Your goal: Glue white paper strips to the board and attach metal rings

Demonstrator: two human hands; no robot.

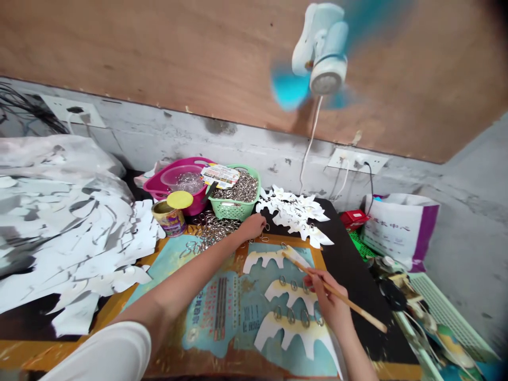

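My left hand [252, 226] reaches forward with its fingers curled at the edge of a heap of loose metal rings [210, 230]; what it pinches is hidden. My right hand [331, 304] grips a thin wooden stick [337, 292] like a pencil, its tip resting near the top white cut-out [270, 258]. Three white wing-shaped card cut-outs lie in a column on a colourful printed sheet [222, 307], the lower two [291, 291] [293, 328] with metal rings set along them.
A green basket [234, 203] of rings, a pink tub [186, 182] and a yellow-lidded tin [171, 214] stand behind. A pile of finished cut-outs [296, 211] lies at the back, white paper scraps [71, 227] at left. A bag [400, 227] and a running fan [323, 53].
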